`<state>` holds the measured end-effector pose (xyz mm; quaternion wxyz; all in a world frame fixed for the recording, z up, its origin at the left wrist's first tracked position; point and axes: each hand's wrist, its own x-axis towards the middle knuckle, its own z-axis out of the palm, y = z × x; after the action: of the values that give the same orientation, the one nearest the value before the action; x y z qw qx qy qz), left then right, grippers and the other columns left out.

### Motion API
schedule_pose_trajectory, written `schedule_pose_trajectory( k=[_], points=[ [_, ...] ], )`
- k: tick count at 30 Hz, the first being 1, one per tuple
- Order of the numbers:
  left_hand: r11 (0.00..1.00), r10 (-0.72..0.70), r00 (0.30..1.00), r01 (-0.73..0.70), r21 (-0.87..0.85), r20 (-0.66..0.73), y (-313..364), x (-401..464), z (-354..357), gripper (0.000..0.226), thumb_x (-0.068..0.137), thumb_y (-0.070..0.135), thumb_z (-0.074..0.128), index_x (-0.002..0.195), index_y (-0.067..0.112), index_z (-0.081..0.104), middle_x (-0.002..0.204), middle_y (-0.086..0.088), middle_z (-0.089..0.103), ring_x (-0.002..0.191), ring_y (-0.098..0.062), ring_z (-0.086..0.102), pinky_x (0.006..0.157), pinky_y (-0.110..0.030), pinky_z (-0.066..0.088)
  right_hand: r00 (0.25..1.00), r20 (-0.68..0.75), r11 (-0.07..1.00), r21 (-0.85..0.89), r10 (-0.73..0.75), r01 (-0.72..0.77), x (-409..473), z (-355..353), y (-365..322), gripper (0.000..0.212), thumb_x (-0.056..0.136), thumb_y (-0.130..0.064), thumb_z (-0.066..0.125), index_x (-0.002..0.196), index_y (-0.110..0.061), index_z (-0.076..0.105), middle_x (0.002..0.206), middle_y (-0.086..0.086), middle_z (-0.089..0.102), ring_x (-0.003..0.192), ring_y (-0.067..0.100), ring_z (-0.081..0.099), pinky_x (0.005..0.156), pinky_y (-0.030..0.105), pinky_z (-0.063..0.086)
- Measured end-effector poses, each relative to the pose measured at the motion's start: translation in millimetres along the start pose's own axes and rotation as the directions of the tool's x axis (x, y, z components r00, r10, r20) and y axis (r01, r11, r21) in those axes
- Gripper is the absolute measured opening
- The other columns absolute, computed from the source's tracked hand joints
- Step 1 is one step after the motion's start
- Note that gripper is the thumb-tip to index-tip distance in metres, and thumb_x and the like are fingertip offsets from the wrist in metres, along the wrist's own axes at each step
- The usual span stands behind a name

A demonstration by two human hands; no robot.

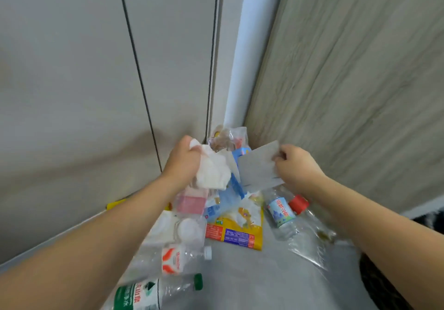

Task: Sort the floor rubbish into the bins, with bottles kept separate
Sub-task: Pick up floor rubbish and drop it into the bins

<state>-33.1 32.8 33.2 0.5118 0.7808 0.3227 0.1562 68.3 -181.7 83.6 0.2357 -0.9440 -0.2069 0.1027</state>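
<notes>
A heap of rubbish lies in a floor corner. My left hand [183,160] grips a crumpled white tissue [212,171] above the heap. My right hand [296,164] pinches a flat grey card [258,165] by its right edge. Below lie a clear bottle with a blue label and red cap [283,210], a bottle with a red-and-white label [175,258], a green-labelled bottle with a green cap [153,294], a yellow snack packet [236,231], blue wrappers [225,199] and a pink-labelled clear container [191,202]. No bin is in view.
Grey cabinet doors [96,81] stand on the left and a wood-grain panel [348,81] on the right, meeting at a white post [236,69]. A clear plastic bag [310,245] lies right of the heap. Something dark [384,283] sits at the lower right.
</notes>
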Motion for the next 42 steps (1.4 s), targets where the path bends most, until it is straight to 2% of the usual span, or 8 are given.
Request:
schedule_pose_trajectory(
  k=[3, 9, 16, 24, 31, 33, 36, 42],
  points=[
    [0.997, 0.018, 0.989, -0.007, -0.081, 0.146, 49, -14, 23, 0.01, 0.091, 0.016, 0.051, 0.081, 0.018, 0.054, 0.078, -0.002, 0.057, 0.072, -0.019, 0.054, 0.06, -0.027, 0.04, 0.999, -0.005, 0.999, 0.007, 0.033, -0.033, -16, -43, 20, 0.017, 0.085, -0.005, 0.041, 0.078, -0.011, 0.055, 0.075, 0.003, 0.056, 0.074, 0.023, 0.052, 0.054, 0.026, 0.035],
    [0.987, 0.09, 0.905, -0.025, -0.16, 0.416, 133, -68, 104, 0.015, 0.092, 0.01, 0.054, 0.078, 0.017, 0.057, 0.075, -0.005, 0.057, 0.069, -0.019, 0.051, 0.056, -0.025, 0.038, 0.99, 0.001, 0.989, 0.039, 0.144, -0.144, -61, -130, 84, 0.025, 0.085, -0.001, 0.041, 0.064, -0.015, 0.042, 0.067, 0.002, 0.046, 0.06, 0.016, 0.046, 0.041, 0.021, 0.032],
    [0.979, 0.143, 0.774, -0.018, -0.204, 0.616, 218, -145, 214, 0.009, 0.091, 0.009, 0.054, 0.088, 0.015, 0.059, 0.075, -0.002, 0.06, 0.063, -0.014, 0.054, 0.046, -0.017, 0.041, 0.944, -0.058, 0.943, 0.096, 0.325, -0.319, -135, -218, 196, 0.016, 0.087, -0.007, 0.043, 0.089, -0.006, 0.06, 0.087, 0.016, 0.058, 0.071, 0.018, 0.051, 0.055, 0.026, 0.041],
    [0.978, 0.209, 0.682, -0.129, -0.167, 0.701, 261, -204, 329, 0.01, 0.095, 0.012, 0.05, 0.09, 0.013, 0.058, 0.086, -0.005, 0.062, 0.075, -0.016, 0.056, 0.066, -0.029, 0.044, 0.845, -0.142, 0.854, 0.167, 0.515, -0.492, -191, -268, 318, 0.02, 0.088, -0.003, 0.041, 0.1, 0.003, 0.055, 0.083, 0.012, 0.047, 0.068, 0.023, 0.045, 0.052, 0.03, 0.043],
    [0.961, 0.197, 0.71, -0.276, 0.009, 0.675, 264, -220, 405, 0.007, 0.087, 0.012, 0.049, 0.091, 0.014, 0.055, 0.094, -0.006, 0.06, 0.083, -0.021, 0.054, 0.074, -0.035, 0.046, 0.849, 0.022, 0.814, 0.27, 0.528, -0.514, -194, -251, 361, 0.02, 0.096, -0.014, 0.045, 0.103, -0.009, 0.063, 0.096, 0.014, 0.068, 0.073, 0.022, 0.059, 0.059, 0.028, 0.049],
    [0.948, 0.148, 0.693, -0.303, 0.099, 0.706, 254, -223, 420, 0.008, 0.087, 0.012, 0.054, 0.086, 0.02, 0.052, 0.094, -0.003, 0.053, 0.087, -0.022, 0.051, 0.078, -0.037, 0.045, 0.866, 0.03, 0.849, 0.183, 0.499, -0.495, -189, -246, 364, 0.025, 0.096, -0.017, 0.047, 0.109, -0.007, 0.065, 0.099, 0.011, 0.069, 0.079, 0.022, 0.062, 0.062, 0.027, 0.049],
    [0.891, 0.106, 0.685, -0.387, 0.237, 0.72, 235, -226, 435, 0.021, 0.089, 0.022, 0.06, 0.109, 0.022, 0.054, 0.107, -0.001, 0.055, 0.099, -0.022, 0.054, 0.083, -0.032, 0.045, 0.896, -0.008, 0.894, 0.06, 0.445, -0.443, -184, -240, 366, 0.027, 0.094, -0.022, 0.048, 0.112, -0.01, 0.063, 0.102, 0.006, 0.066, 0.086, 0.02, 0.062, 0.061, 0.026, 0.049],
    [0.737, 0.207, 0.613, -0.61, 0.29, 0.763, 219, -222, 426, 0.006, 0.09, 0.019, 0.054, 0.093, 0.02, 0.049, 0.095, 0.0, 0.056, 0.082, -0.015, 0.051, 0.07, -0.029, 0.042, 0.907, 0.009, 0.907, -0.037, 0.42, -0.42, -184, -227, 362, 0.032, 0.092, -0.022, 0.047, 0.114, -0.004, 0.062, 0.108, 0.012, 0.068, 0.097, 0.027, 0.064, 0.075, 0.035, 0.054]
  ],
)
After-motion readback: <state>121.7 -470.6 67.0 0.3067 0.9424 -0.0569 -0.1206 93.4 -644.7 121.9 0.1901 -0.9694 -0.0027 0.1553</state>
